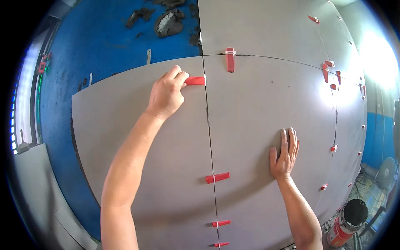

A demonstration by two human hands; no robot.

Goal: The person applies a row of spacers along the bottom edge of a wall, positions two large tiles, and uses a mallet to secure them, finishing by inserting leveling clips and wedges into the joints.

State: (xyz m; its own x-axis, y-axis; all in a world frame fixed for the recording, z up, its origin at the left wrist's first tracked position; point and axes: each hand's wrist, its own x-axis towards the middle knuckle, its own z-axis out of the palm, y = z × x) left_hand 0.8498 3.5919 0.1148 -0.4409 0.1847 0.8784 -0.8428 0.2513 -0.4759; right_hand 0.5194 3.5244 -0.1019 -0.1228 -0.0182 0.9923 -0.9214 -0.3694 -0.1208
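My left hand (167, 92) pinches the wide end of a red tile-levelling wedge (195, 81). The wedge's other end meets a white clip in the dark upright joint, near the top of the left grey wall tile (125, 104). My right hand (285, 155) lies flat with fingers stretched on the right grey tile (250, 108), holding nothing. Below, in the same joint, a red wedge (217, 178) sits through its clip, with more wedges under it. Another red wedge (230, 60) stands upright across the level joint above.
Blue wall (108, 41) with grey mortar lumps (169, 23) shows at upper left. Metal tabs (148, 56) stick up along the left tile's top edge. More red wedges dot the joints at right. A mortar-smeared bucket (349, 221) and a fan (385, 171) stand at lower right.
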